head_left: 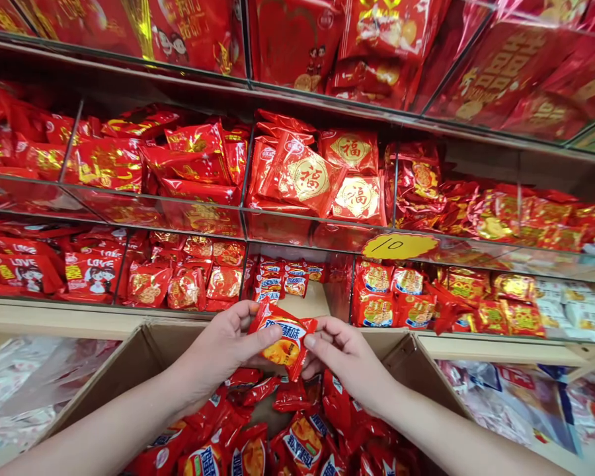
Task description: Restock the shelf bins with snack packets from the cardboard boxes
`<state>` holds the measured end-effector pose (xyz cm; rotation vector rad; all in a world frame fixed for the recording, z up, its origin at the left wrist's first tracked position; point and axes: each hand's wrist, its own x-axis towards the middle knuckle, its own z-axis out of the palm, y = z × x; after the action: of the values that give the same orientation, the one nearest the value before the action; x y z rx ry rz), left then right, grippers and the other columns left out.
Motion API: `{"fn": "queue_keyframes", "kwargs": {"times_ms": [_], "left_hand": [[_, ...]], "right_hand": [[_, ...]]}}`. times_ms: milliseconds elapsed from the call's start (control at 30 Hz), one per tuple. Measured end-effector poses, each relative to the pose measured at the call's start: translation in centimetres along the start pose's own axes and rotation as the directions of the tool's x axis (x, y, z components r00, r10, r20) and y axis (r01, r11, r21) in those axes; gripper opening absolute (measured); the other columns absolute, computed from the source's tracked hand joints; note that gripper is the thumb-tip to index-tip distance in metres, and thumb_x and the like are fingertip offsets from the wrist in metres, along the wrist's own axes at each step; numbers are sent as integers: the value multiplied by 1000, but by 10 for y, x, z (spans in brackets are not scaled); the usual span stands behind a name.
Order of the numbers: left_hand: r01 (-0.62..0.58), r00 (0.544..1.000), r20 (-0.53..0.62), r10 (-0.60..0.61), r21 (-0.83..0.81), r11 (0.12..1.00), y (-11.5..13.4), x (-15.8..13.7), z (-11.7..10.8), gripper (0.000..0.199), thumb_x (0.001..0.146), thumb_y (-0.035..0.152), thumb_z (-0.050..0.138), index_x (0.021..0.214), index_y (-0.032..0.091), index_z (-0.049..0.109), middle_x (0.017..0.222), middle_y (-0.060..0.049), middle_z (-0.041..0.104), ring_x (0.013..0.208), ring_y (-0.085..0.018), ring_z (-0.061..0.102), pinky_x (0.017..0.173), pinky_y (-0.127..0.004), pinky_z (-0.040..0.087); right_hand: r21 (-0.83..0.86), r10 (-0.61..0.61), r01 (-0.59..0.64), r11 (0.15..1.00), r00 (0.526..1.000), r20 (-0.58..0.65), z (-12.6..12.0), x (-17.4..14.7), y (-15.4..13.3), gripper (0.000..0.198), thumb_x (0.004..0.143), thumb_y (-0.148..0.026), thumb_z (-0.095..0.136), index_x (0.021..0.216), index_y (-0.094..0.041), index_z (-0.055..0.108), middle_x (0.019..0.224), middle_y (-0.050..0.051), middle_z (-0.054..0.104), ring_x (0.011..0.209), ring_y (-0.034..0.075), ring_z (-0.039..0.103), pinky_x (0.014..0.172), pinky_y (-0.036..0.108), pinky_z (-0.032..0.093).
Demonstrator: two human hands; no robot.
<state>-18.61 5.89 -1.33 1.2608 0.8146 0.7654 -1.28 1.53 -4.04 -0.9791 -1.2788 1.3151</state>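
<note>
Between my two hands is a small red snack packet (283,345) with blue-and-white lettering and an orange picture. My left hand (233,337) grips its left side, the thumb lying across the front. At its right end, my right hand (344,354) pinches the crimped edge between thumb and fingers. Below them stands an open cardboard box (112,373) holding many red packets (305,439) with similar print. Just beyond the hands, a shelf compartment holds several matching packets (295,277) at its back and left, with bare shelf floor (312,301) in front.
Clear dividers split the shelves into compartments of red and gold packets (302,175). A yellow price tag (400,245) marked 10 hangs on the middle shelf's edge. Plastic-wrapped goods lie low at left (24,390) and right (515,403). Larger red bags (381,39) fill the top shelf.
</note>
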Motion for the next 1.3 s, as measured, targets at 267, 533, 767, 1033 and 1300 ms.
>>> {"fn": "queue_keyframes", "kwargs": {"times_ms": [267,533,767,1033,1300], "left_hand": [[-41,994,102,29,118,992,-4,2,-1,25,67,34,63,81,18,49,76,3,60,64,-10,56,57,-23,45],[-116,983,171,72,265,957,-7,2,1,21,64,32,64,72,17,52,65,5,57,57,-8,51,55,-20,41],[-237,966,64,250,602,763,4,10,-13,23,76,35,47,88,19,56,66,2,58,59,-12,54,55,-23,43],[-332,931,170,323,761,557,-2,24,-26,18,73,27,46,81,20,60,62,3,57,57,-11,52,53,-21,39],[-371,912,201,358,776,510,-7,19,-28,20,73,25,45,84,19,62,64,2,56,53,-10,48,50,-20,36]], "right_hand": [[-301,-48,40,953,999,-19,-3,-1,1,25,71,-35,58,85,-16,52,72,0,57,59,8,50,53,21,42],[-480,-160,218,850,974,160,-1,-7,0,25,72,-27,56,95,-17,52,83,1,60,73,11,54,67,24,45],[-813,-284,137,566,958,-36,-18,3,-27,28,78,-34,46,100,-17,50,90,5,60,76,15,56,66,27,45],[-931,-146,-275,-239,958,-245,-28,90,-31,24,79,-13,41,98,-6,54,100,20,51,90,25,55,72,32,43],[-874,15,-402,-274,906,-422,-41,164,-10,31,82,-32,46,105,-12,50,104,9,53,91,17,53,77,37,44]]}}
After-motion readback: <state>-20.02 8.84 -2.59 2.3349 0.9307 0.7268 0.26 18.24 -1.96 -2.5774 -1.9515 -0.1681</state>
